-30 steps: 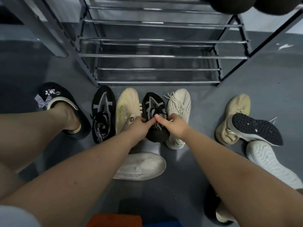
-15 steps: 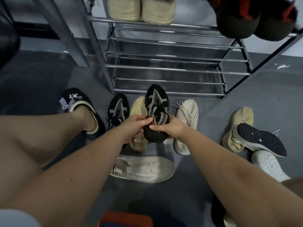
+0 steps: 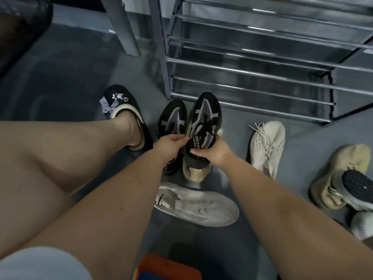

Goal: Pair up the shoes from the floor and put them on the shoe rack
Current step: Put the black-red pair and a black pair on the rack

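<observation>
A black sneaker with grey stripes [image 3: 204, 118] is lifted off the floor, toe pointing at the rack. My right hand [image 3: 214, 152] grips its heel end and my left hand [image 3: 168, 143] pinches its left side near the laces. Its matching black sneaker [image 3: 172, 118] lies on the floor right beside it to the left. A tan shoe [image 3: 196, 173] lies beneath the held one, mostly hidden. The metal shoe rack [image 3: 262, 77] stands just beyond, its lower rails bare.
A cream knit sneaker [image 3: 267, 146] lies to the right, a white shoe on its side [image 3: 197, 207] lies near me. A pile of tan, black-soled and white shoes [image 3: 343, 184] sits at far right. My left foot wears a black slipper [image 3: 123, 110]. A grey post [image 3: 125, 27] stands left of the rack.
Both hands lifted the black sneaker off the floor and carried it left, next to its match. The view swung left.
</observation>
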The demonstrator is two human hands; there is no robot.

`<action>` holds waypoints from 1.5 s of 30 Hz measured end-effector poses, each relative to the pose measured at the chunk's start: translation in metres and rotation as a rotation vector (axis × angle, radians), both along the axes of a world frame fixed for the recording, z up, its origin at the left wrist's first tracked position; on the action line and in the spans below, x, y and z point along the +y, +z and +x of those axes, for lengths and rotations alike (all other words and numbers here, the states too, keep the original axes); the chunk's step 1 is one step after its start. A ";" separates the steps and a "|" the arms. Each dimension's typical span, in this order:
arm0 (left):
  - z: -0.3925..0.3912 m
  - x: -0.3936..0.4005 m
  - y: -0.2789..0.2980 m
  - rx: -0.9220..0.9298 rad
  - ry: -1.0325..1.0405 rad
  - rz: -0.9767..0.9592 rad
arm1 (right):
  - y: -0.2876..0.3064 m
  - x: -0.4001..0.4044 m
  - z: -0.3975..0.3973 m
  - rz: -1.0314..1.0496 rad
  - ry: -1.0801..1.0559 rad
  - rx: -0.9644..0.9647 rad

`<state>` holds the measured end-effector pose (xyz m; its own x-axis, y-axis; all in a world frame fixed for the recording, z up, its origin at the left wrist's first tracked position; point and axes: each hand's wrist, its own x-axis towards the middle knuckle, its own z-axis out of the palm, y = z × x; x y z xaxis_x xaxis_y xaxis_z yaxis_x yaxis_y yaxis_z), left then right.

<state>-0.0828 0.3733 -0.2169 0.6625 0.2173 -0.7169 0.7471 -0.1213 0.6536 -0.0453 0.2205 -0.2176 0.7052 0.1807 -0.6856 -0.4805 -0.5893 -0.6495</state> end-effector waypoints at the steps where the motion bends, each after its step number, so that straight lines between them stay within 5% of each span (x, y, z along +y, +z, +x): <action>1: 0.001 0.004 -0.006 0.024 -0.008 0.078 | -0.007 0.000 0.000 -0.059 0.037 -0.031; 4: 0.002 0.017 -0.024 0.122 0.004 0.327 | -0.024 -0.005 0.001 -0.147 0.077 -0.077; 7: 0.003 0.023 -0.032 0.167 0.066 0.324 | -0.034 -0.008 0.004 -0.169 0.103 -0.055; 17: -0.023 0.027 -0.026 0.340 0.216 -0.046 | -0.044 -0.011 0.001 -0.127 0.066 -0.035; 29: -0.022 0.019 -0.017 0.125 0.243 -0.010 | -0.018 -0.013 -0.001 0.061 -0.028 0.015; 45: -0.027 0.012 0.044 0.206 0.287 -0.491 | 0.051 -0.068 -0.016 0.325 -0.259 0.219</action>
<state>-0.1097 0.3855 -0.1730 0.4635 -0.0219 -0.8858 0.8224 0.3829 0.4209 -0.0611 0.1527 -0.1670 0.6005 0.2474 -0.7603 -0.7313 -0.2145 -0.6474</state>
